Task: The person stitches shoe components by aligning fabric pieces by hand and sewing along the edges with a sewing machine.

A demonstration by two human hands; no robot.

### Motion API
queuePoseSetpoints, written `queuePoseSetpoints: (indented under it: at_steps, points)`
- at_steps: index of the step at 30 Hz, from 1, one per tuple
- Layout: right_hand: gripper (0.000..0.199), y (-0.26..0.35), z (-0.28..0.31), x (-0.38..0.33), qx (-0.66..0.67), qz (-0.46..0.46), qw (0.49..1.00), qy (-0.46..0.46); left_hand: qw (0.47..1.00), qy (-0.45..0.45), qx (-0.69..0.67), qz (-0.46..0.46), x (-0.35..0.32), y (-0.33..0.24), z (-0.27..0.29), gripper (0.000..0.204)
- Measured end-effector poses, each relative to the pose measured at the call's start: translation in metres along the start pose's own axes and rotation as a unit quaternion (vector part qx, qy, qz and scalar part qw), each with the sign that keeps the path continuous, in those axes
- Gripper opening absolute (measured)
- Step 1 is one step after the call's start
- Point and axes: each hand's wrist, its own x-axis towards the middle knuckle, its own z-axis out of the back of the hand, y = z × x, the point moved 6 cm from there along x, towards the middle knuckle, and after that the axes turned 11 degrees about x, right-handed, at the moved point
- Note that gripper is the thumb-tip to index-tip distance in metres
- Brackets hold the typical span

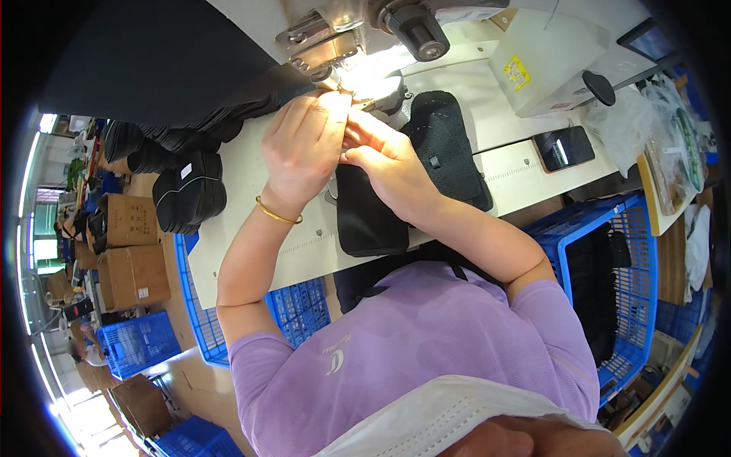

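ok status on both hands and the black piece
Left hand and right hand together at machine head, hold unclear. Black piece just below them. Second black piece rightward, partly behind right forearm.

- The left hand (304, 148) and right hand (394, 166) meet beside the lit sewing machine (324, 53).
- A black fabric piece (369, 217) lies near the right hand.
- A smartphone (563, 148) rests on the white table (499, 133).

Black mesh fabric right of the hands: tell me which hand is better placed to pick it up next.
Right, most likely. The right hand is nearer the black mesh fabric, while the left hand is farther off, beyond the right one.
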Motion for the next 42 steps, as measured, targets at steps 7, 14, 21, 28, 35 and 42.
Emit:
queuePoseSetpoints:
  at_steps: [7, 14, 21, 28, 35, 42]
  points:
    - [0.047, 0.003, 0.002, -0.003, -0.011, 0.003, 1.000, -0.001, 1.000, 0.002, 0.014, 0.014, 0.002, -0.001, -0.005, 0.023]
    - [0.046, 0.003, 0.005, -0.004, -0.036, -0.018, 0.999, -0.014, 0.996, 0.010, -0.038, 0.083, -0.003, 0.009, -0.006, 0.022]
    - [0.034, 0.005, 0.003, -0.002, -0.134, -0.006, 0.991, -0.007, 0.979, 0.080, -0.181, 0.054, -0.005, 0.035, 0.011, 0.041]
    - [0.024, 0.004, -0.004, -0.007, -0.088, -0.029, 0.996, -0.003, 0.985, 0.114, -0.131, 0.011, -0.003, 0.014, 0.018, 0.043]
    - [0.026, 0.007, 0.000, -0.011, -0.121, -0.042, 0.992, 0.005, 0.991, 0.109, -0.078, 0.012, -0.005, 0.001, 0.021, 0.044]
    - [0.025, 0.023, 0.005, -0.013, -0.143, -0.026, 0.989, -0.010, 0.994, 0.100, -0.039, 0.027, 0.003, -0.015, 0.020, 0.047]
